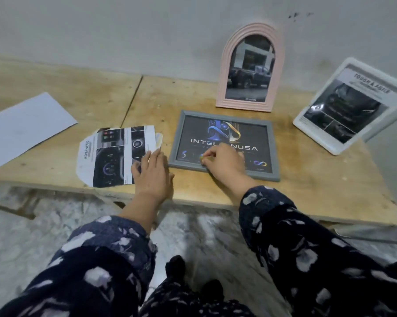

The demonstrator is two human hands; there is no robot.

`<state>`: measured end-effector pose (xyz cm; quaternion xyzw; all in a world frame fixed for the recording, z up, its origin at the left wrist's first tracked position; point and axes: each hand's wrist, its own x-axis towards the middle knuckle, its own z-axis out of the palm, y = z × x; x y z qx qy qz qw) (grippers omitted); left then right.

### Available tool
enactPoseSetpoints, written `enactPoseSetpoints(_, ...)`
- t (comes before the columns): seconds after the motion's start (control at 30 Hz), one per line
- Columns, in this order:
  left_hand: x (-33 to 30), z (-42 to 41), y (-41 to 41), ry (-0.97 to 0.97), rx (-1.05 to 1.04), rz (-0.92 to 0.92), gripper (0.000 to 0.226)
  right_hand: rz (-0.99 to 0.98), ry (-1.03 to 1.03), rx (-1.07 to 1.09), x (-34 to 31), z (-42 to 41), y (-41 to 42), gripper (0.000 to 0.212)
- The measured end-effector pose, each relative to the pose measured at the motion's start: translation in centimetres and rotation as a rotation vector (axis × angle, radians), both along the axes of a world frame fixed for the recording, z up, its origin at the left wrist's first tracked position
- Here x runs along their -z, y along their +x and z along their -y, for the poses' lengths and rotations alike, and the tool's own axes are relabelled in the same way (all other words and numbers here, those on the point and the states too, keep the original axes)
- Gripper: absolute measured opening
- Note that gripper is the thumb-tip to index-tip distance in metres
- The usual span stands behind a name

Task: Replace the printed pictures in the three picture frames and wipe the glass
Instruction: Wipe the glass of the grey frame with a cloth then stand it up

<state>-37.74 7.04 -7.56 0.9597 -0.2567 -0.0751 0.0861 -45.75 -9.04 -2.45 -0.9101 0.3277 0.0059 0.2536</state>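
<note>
A grey picture frame (pixel 225 115) lies flat on the wooden table (pixel 318 179) with a dark logo print under its glass. My right hand (pixel 225 163) rests on the frame's lower part, fingers pinched on a small yellowish thing I cannot identify. My left hand (pixel 153 172) lies flat at the frame's left side, fingertips on a loose printed picture (pixel 110 154) with cut corners. A pink arched frame (pixel 250 67) stands against the wall with a dark truck photo. A white frame (pixel 353 106) leans at the right with a car print.
A blank white sheet (pixel 26 124) lies at the table's far left. A seam (pixel 131 99) splits the tabletop. The table's front edge is chipped, with marbled floor (pixel 21 236) below. The grey wall (pixel 124 30) rises directly behind the table.
</note>
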Motion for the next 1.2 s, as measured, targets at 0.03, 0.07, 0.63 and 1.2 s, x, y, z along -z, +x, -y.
enactPoseSetpoints(0.03,0.2,-0.7,0.3,-0.014,-0.010,-0.007,0.056,0.010,-0.014,-0.051,0.3,-1.0,0.9,0.013)
enactPoseSetpoints(0.07,0.3,-1.0,0.5,-0.029,-0.011,-0.007,0.054,0.014,-0.028,-0.087,0.4,-1.7,1.6,0.012)
enactPoseSetpoints(0.63,-0.9,1.1,5.2,-0.164,-0.025,-0.075,0.032,-0.130,-0.339,-0.281,2.7,-5.7,5.6,0.022)
enactPoseSetpoints(1.2,-2.3,4.7,6.3,-0.147,-0.260,-0.268,0.016,-0.141,-0.308,-0.189,2.9,-5.0,4.6,0.020)
